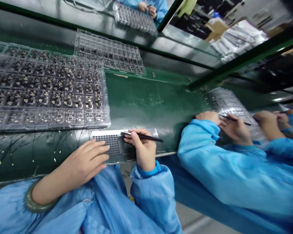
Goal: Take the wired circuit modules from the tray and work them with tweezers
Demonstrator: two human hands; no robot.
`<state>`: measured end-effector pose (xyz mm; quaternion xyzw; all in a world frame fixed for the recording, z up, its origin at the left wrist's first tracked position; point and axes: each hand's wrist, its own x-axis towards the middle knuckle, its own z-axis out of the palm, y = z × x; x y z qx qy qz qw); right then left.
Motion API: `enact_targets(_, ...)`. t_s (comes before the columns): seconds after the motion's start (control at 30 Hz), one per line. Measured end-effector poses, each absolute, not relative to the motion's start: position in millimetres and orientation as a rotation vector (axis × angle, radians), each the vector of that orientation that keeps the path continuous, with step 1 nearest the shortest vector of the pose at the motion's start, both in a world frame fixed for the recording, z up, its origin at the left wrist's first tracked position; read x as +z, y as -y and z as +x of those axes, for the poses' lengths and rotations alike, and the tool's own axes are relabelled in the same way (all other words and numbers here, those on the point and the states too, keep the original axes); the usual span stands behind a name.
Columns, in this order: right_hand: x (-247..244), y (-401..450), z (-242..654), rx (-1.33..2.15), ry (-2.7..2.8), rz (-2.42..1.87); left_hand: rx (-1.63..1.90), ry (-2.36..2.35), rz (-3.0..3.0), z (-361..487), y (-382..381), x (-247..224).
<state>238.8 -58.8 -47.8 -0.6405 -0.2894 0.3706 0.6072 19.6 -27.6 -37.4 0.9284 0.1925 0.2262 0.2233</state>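
Note:
My right hand grips dark tweezers, their pale tips pointing left over a sheet of small dark squares with a white top border. The sheet lies at the bench's front edge. Flat over its left part rests my left hand, fingers stretched out and holding nothing. Whether anything sits between the tweezer tips is too small to tell. Behind my left hand stands a clear compartment tray filled with small circuit boards. Thin black wires with pale ends hang along its front.
A second clear tray, partly filled, lies further back. To my right a co-worker's hands hold tweezers beside another clear tray. Across the bench, another person's hands work near a tray. A green metal post slants at right.

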Motion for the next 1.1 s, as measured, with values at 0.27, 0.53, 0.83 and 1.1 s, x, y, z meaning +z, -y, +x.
enact_targets(0.27,-49,57,232,0.811,0.72,-1.538,0.513,-0.598,2.616,22,28,-42)
enact_targets(0.53,-49,52,230,0.793,0.781,-1.616,0.458,-0.61,2.701,37,31,-37)
enact_targets(0.83,-40,89,240,0.943,0.854,-1.658,0.291,-0.627,2.742,43,32,-39)
enact_targets(1.1,-47,94,241,0.877,0.92,-1.764,0.318,-0.632,2.747,43,32,-38)
